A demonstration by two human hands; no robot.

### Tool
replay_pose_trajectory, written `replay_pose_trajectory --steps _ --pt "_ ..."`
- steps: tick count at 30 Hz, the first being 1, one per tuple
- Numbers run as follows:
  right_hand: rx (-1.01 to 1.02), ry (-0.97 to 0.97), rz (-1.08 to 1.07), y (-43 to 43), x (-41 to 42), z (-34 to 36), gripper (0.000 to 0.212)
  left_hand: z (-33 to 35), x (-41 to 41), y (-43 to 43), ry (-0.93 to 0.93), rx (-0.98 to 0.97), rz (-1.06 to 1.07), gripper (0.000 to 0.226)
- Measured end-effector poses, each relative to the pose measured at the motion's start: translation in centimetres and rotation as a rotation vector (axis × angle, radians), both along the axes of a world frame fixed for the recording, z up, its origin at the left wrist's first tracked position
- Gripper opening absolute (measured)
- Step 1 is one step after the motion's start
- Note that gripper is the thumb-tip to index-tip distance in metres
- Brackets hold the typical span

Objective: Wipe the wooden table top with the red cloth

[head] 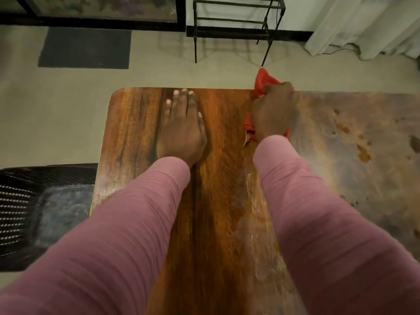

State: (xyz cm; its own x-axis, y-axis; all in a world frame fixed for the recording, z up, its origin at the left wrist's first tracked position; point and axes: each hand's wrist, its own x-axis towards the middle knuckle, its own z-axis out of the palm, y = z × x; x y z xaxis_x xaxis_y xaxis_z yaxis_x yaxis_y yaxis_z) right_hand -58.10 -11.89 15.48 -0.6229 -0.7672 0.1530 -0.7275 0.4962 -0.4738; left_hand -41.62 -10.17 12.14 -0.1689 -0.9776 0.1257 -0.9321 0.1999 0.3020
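Note:
The wooden table top (pixel 218 178) fills the middle of the view, dark and glossy on its left part, dull and dusty with brown spots on its right. My left hand (pixel 181 128) lies flat on the glossy wood near the far edge, fingers straight. My right hand (pixel 273 112) grips the red cloth (pixel 263 81) and presses it on the table at the far edge. Part of the cloth sticks out past that edge, and a corner shows under the wrist. Both arms wear pink sleeves.
A dark woven chair (pixel 34 212) stands at the table's left side. On the floor beyond lie a grey mat (pixel 84 48) and the legs of a black metal rack (pixel 236 26). A white curtain (pixel 368 26) hangs at the far right.

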Motion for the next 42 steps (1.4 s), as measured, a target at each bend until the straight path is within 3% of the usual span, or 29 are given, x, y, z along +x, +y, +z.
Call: replay_pose_trajectory --steps 3,6,8,12,15,17,20,22,29,35,38,42 --pt "-0.029 0.029 0.085 -0.4 3.0 -0.6 0.027 -0.1 -0.3 0.0 -0.041 0.013 0.010 0.052" --pt "-0.030 0.077 0.458 0.5 5.1 -1.0 0.032 0.0 -0.3 -0.1 -0.058 0.016 0.013 0.052" --pt "-0.003 0.084 0.556 0.7 3.2 -1.2 0.033 0.0 -0.1 -0.1 -0.045 0.011 -0.004 0.052" --pt "0.014 0.049 0.195 0.8 -3.4 -1.2 0.033 -0.2 0.1 -0.1 -0.028 0.005 -0.030 0.052" --pt "-0.004 -0.018 0.060 0.5 -3.6 -1.0 0.028 -0.2 -0.2 -0.2 -0.038 -0.001 -0.031 0.052" --pt "-0.005 -0.020 0.090 1.0 -0.9 -0.9 0.028 -0.2 -0.4 -0.2 -0.040 0.009 -0.025 0.053" --pt "-0.011 0.028 0.394 3.1 3.9 -1.4 0.031 -0.1 -0.3 0.0 -0.042 0.019 -0.010 0.053" --pt "0.002 0.080 0.486 3.5 3.7 -1.2 0.032 -0.1 -0.1 0.2 -0.039 0.008 -0.013 0.053" --pt "0.010 -0.040 0.088 4.2 0.3 0.2 0.027 -0.4 -0.3 0.0 -0.052 0.001 -0.026 0.053" --pt "-0.004 0.010 0.542 7.3 5.5 -1.3 0.034 0.0 -0.2 0.2 -0.060 0.050 -0.033 0.061" --pt "0.019 0.085 0.390 7.9 1.9 -1.0 0.032 -0.1 0.1 0.2 -0.017 0.007 -0.012 0.053" --pt "0.056 -0.007 0.089 8.2 -0.9 0.5 0.029 0.0 -0.3 0.2 -0.056 -0.021 -0.042 0.053"
